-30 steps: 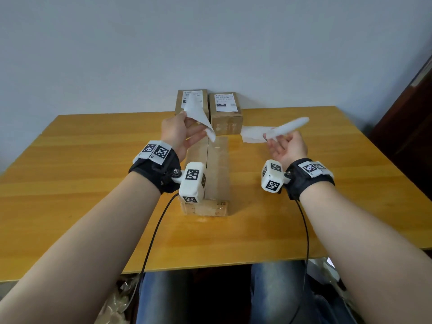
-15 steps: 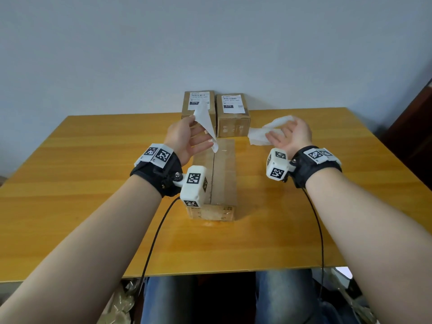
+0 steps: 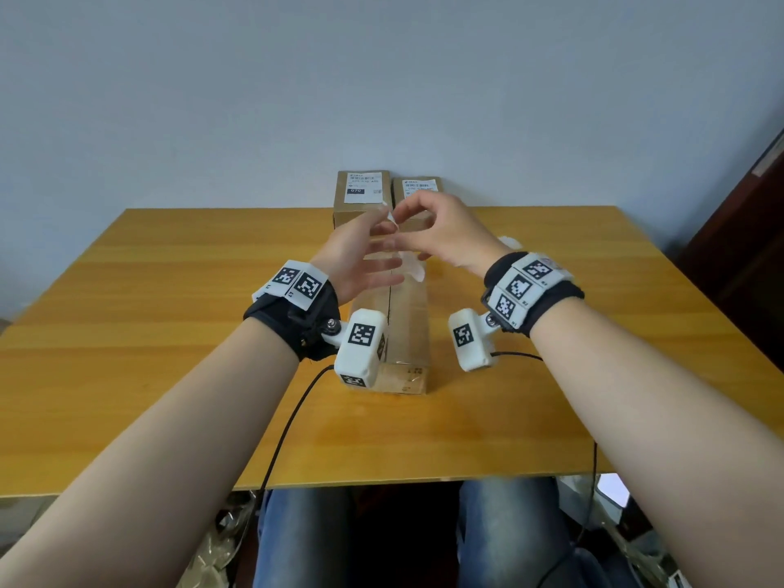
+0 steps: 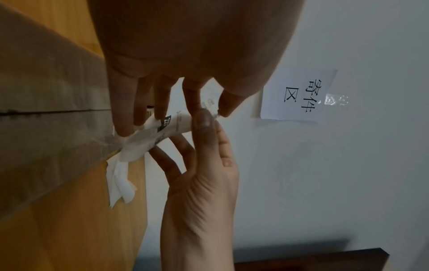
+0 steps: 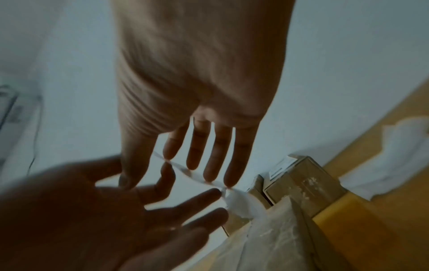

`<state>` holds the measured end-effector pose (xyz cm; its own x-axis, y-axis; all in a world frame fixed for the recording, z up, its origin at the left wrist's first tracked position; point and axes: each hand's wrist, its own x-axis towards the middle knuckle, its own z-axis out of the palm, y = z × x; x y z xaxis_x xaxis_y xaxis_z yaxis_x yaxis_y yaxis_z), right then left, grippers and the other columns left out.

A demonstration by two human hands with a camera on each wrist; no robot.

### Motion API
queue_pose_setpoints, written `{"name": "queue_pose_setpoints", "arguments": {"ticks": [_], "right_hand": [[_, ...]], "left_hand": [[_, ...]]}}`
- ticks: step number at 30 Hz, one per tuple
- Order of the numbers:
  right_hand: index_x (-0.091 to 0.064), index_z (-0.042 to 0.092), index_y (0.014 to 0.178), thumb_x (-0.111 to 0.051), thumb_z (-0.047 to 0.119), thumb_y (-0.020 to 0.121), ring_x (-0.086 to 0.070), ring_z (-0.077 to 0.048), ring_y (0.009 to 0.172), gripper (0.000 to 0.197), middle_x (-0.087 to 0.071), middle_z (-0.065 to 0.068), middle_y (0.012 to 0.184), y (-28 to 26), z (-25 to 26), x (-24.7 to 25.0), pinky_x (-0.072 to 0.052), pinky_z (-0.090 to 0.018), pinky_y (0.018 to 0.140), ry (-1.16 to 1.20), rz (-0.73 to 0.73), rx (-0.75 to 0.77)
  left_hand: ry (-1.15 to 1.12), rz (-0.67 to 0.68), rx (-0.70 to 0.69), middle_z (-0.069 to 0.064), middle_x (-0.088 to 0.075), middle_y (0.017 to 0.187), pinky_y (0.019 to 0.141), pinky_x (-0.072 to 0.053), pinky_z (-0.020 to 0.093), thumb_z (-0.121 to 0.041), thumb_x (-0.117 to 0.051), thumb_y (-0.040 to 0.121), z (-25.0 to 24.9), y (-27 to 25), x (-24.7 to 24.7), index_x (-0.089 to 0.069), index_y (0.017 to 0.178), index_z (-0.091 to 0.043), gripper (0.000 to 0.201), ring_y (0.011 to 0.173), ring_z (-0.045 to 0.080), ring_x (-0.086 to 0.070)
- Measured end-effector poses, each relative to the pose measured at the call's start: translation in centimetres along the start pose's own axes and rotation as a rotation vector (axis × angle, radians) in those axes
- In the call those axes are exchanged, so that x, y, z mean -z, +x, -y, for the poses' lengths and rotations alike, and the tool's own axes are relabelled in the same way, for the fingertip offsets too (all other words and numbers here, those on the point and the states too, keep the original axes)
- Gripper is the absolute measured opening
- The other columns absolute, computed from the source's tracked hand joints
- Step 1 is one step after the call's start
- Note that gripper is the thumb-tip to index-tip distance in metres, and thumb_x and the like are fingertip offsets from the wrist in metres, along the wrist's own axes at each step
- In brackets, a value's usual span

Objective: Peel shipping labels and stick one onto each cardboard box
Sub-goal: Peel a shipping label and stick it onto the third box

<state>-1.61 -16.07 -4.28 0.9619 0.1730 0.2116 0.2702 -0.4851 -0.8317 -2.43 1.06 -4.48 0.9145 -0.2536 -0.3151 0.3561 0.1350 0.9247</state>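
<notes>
- Since half a second ago, your right hand has left the backing paper on the worktop and swung in to meet your left hand above the long box.
- Both hands now hold one label between them, in the air over the far end of the long box.
- Your right hand pinches the label's upper edge between thumb and forefinger, the other fingers nearly straight.
- Your left hand has its fingers spread and fairly straight, their tips touching the curled label; the thumb lies against it too.
- The label is rolled and twisted, print side showing in the left wrist view.
- The long box lies lengthwise in front of you, its top bare of any label.
- Two small boxes stand side by side at the far edge against the wall, each with a label on top; your hands hide part of the right one.
- The crumpled backing paper lies just right of the long box.
- A paper sign is taped to the wall.
</notes>
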Motion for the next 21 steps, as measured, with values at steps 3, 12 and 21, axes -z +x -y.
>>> {"name": "queue_pose_setpoints", "arguments": {"ticks": [3, 12, 21], "right_hand": [[-0.071, 0.020, 0.103, -0.087, 0.037, 0.082, -0.063, 0.008, 0.074, 0.032, -0.072, 0.009, 0.103, -0.2, 0.5, -0.7, -0.057, -0.027, 0.066, -0.088, -0.063, 0.048], [-0.071, 0.007, 0.096, -0.067, 0.022, 0.098, -0.078, -0.027, 0.080, 0.016, -0.078, -0.008, 0.096, -1.2, 1.7, -0.4, -0.065, -0.048, 0.057, 0.165, -0.200, -0.089], [-0.070, 0.013, 0.089, -0.067, 0.023, 0.100, -0.078, -0.029, 0.080, 0.014, -0.077, -0.017, 0.102, -1.7, 2.5, -0.1, -0.065, -0.049, 0.060, 0.324, -0.191, -0.109]], "left_hand": [[0.056, 0.015, -0.015, 0.007, -0.065, 0.101, 0.092, -0.060, 0.052, -0.045, -0.057, 0.101, -0.3, -0.9, 0.1, -0.064, 0.090, -0.016, 0.032, 0.102, 0.035, -0.066], [0.178, -0.117, -0.043, 0.004, -0.067, 0.125, 0.081, -0.062, 0.042, -0.050, -0.066, 0.095, 0.5, -2.0, 1.3, -0.069, 0.121, -0.017, 0.042, 0.107, 0.026, -0.066], [0.244, -0.198, -0.046, 0.007, -0.073, 0.115, 0.074, -0.061, 0.036, -0.028, -0.074, 0.094, 2.2, -1.6, 1.9, -0.068, 0.113, -0.011, 0.026, 0.086, 0.019, -0.070]]}}
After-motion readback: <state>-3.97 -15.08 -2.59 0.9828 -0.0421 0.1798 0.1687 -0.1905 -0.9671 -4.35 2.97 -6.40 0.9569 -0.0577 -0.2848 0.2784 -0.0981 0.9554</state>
